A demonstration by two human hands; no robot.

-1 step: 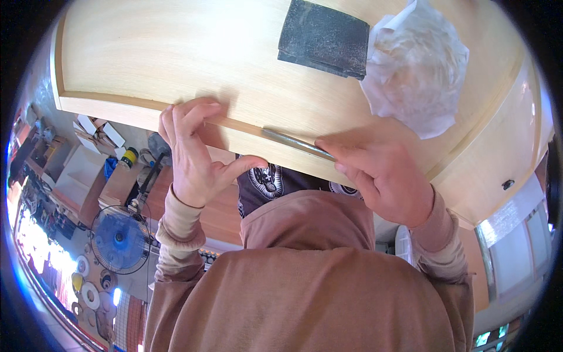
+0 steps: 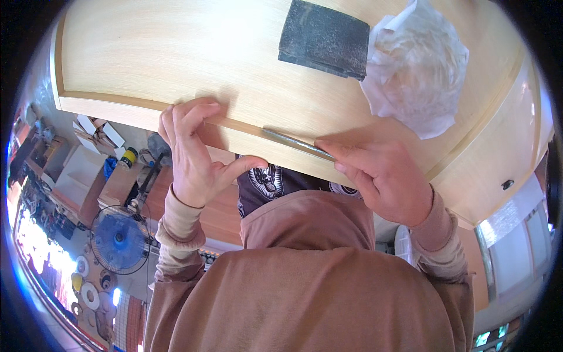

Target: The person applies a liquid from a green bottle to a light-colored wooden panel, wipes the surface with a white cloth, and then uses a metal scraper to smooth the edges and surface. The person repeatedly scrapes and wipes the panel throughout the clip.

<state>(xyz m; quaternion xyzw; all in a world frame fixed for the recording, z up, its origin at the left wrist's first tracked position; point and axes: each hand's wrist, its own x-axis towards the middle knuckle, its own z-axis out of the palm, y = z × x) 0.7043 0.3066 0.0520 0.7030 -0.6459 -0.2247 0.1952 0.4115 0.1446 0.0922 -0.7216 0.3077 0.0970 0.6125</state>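
Observation:
A pale wooden panel with a raised rim spans the upper view. My left hand grips that rim, fingers curled over the top and thumb along its outer side. My right hand holds a thin, flat metal tool, which lies along the rim just right of my left hand. Behind the tool, a stack of dark, worn sheets, apparently sandpaper, rests on the panel beside a crumpled white translucent piece of paper or plastic.
A blue-bladed fan stands at the lower left near boxes, offcuts and assorted items on the floor. A wooden board lies below the panel. At the right, a curved panel has a small black fitting.

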